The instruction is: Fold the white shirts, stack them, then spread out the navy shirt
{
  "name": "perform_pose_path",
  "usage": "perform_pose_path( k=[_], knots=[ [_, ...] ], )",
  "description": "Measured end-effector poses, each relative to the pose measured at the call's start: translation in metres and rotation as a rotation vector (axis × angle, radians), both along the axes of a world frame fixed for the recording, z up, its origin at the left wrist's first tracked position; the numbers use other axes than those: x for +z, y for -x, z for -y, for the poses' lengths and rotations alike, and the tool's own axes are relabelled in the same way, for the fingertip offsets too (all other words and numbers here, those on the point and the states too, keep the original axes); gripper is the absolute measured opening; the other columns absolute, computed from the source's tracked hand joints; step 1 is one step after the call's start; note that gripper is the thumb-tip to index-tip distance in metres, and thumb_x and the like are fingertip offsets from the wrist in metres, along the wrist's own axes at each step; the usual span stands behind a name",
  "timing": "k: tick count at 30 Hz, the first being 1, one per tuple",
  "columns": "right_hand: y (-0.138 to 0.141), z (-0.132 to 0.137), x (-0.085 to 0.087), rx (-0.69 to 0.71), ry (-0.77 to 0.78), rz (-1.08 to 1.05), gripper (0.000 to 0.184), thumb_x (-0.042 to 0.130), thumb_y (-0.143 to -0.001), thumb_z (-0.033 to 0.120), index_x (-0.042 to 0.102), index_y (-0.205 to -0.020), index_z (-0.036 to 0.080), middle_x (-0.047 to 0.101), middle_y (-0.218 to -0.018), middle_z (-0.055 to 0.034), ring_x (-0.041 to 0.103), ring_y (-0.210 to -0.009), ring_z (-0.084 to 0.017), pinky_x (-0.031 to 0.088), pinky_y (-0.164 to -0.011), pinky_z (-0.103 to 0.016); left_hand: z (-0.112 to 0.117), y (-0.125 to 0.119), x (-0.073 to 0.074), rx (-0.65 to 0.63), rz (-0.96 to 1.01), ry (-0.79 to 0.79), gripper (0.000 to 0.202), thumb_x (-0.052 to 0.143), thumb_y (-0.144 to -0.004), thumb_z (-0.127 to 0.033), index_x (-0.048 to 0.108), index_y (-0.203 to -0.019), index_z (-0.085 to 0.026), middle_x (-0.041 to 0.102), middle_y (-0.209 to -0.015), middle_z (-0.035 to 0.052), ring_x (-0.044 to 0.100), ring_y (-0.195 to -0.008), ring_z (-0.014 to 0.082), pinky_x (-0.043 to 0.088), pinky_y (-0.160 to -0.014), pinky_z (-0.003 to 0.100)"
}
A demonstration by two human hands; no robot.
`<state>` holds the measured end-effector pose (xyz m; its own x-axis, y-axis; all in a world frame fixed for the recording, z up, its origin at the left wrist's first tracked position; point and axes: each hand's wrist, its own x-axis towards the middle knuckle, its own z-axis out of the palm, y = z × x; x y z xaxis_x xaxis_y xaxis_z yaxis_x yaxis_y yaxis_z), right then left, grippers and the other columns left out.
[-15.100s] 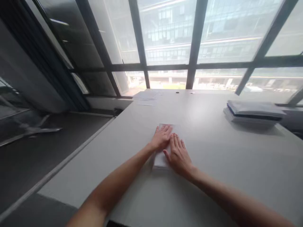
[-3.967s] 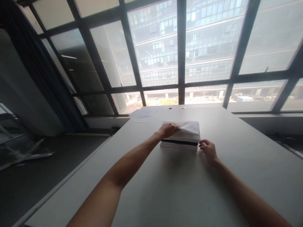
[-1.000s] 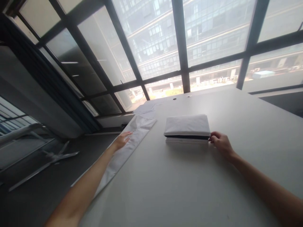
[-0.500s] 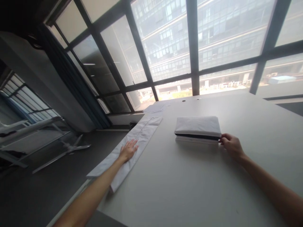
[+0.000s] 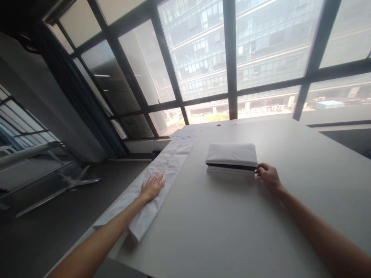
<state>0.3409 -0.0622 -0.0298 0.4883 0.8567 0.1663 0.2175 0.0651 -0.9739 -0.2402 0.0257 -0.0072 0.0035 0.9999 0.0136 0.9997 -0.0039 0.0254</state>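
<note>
Hands well apart on the worktop [image 5: 232, 227]: one on a long strip, one at a folded stack.

Left of the folded stack [image 5: 232, 153], the white cloth strip [image 5: 169, 162] lay along the worktop's left edge, its long axis running from the person towards the window. The left hand [image 5: 152, 187] lay flat on its middle, fingers spread. The right hand [image 5: 268, 175] touched the stack's near right corner, fingers curled; whether they pinched a layer could not be told.

The left hand [image 5: 151, 187] and the right hand [image 5: 268, 175] are bare, and both forearms [image 5: 313, 231] are uncovered, without sleeves.
</note>
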Motion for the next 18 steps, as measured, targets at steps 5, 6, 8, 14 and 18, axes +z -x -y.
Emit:
perform_pose_path(
  k=[5, 6, 8, 14, 18],
  knots=[
    [0.001, 0.000, 0.001, 0.006, -0.019, -0.013, 0.028, 0.052, -0.062, 0.036, 0.068, -0.075, 0.017, 0.070, -0.065, -0.0072, 0.066, -0.060, -0.021, 0.048, -0.052, -0.030, 0.001, -0.048, 0.030, -0.083, 0.038, -0.190, 0.059, 0.051, -0.093, -0.033, 0.051, -0.149, -0.018, 0.041, -0.160, 0.0164, 0.032, -0.148, 0.0409, 0.023, -0.118, 0.066],
    [0.001, 0.000, 0.001, 0.005, -0.020, -0.017, 0.028, 0.052, -0.061, 0.036, 0.069, -0.075, 0.017, 0.070, -0.065, -0.0073, 0.065, -0.060, -0.021, 0.049, -0.052, -0.030, 0.000, -0.067, 0.037, -0.186, 0.091, -0.268, 0.057, 0.051, -0.092, -0.029, 0.052, -0.147, -0.014, 0.046, -0.155, 0.0179, 0.037, -0.146, 0.0352, 0.027, -0.121, 0.056],
    [0.000, 0.000, 0.001, 0.001, -0.014, -0.022, 0.028, 0.053, -0.061, 0.036, 0.069, -0.075, 0.017, 0.070, -0.065, -0.0073, 0.065, -0.061, -0.022, 0.049, -0.053, -0.030, -0.001, -0.116, 0.050, -0.405, 0.236, -0.360, 0.053, 0.054, -0.092, -0.027, 0.055, -0.143, -0.015, 0.056, -0.145, 0.0158, 0.047, -0.139, 0.0290, 0.033, -0.120, 0.045],
    [0.000, 0.001, 0.001, 0.010, -0.021, -0.043, 0.025, 0.055, -0.063, 0.034, 0.069, -0.075, 0.017, 0.070, -0.066, -0.0065, 0.066, -0.063, -0.021, 0.051, -0.056, -0.030, -0.010, -0.279, 0.066, -0.955, 0.417, -0.382, 0.031, 0.060, -0.096, -0.025, 0.068, -0.125, -0.021, 0.066, -0.133, 0.0099, 0.058, -0.125, 0.0240, 0.046, -0.109, 0.040],
    [-0.002, 0.000, 0.000, 0.031, -0.007, -0.057, 0.023, 0.055, -0.066, 0.032, 0.070, -0.076, 0.018, 0.071, -0.066, -0.0054, 0.065, -0.061, -0.020, 0.050, -0.056, -0.030, -0.022, -0.340, 0.063, -1.080, 0.313, -0.341, 0.030, 0.065, -0.096, -0.032, 0.071, -0.124, -0.026, 0.067, -0.132, 0.0086, 0.060, -0.121, 0.0258, 0.049, -0.103, 0.040]
  ],
)
